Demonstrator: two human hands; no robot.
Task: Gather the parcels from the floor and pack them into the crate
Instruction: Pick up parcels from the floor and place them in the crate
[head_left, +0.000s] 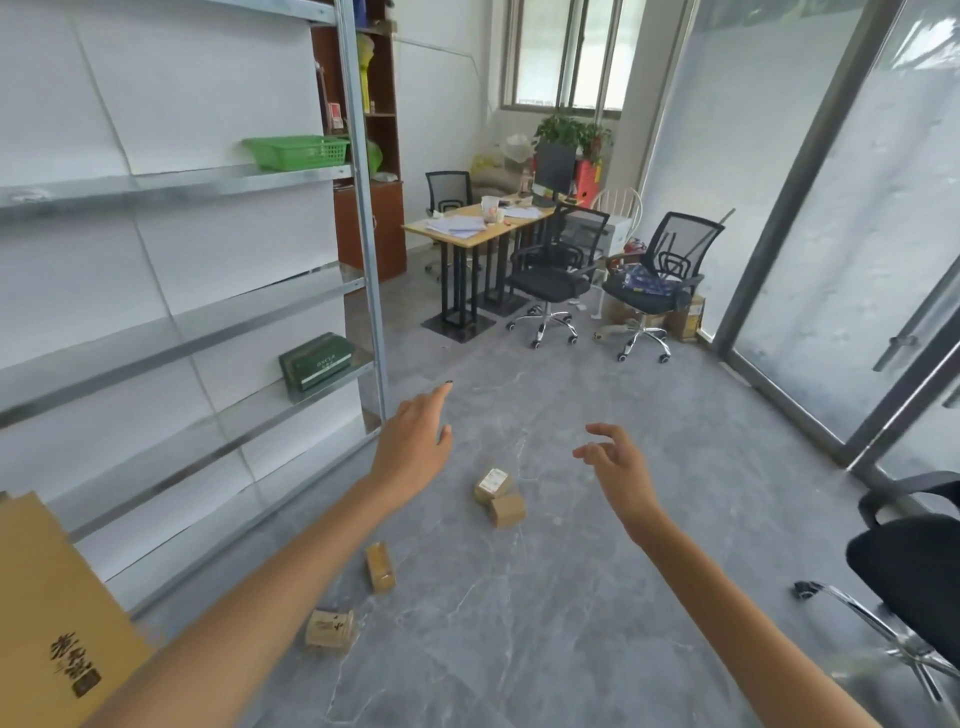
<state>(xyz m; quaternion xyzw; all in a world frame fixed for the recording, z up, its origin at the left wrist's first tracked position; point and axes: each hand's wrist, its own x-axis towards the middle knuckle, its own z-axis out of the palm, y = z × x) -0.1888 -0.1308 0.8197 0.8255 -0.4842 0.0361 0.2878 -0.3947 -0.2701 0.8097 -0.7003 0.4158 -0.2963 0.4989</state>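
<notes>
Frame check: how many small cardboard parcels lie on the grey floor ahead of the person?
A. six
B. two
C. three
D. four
D: four lie there. A labelled parcel touches a plain parcel, a third parcel lies closer to the metal shelving, and a fourth parcel is nearest the camera. The left hand and right hand hold nothing.

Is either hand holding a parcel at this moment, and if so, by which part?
Nothing is held. The left hand and right hand are both open in the air above the floor, and the small cardboard parcels lie untouched on it.
</notes>
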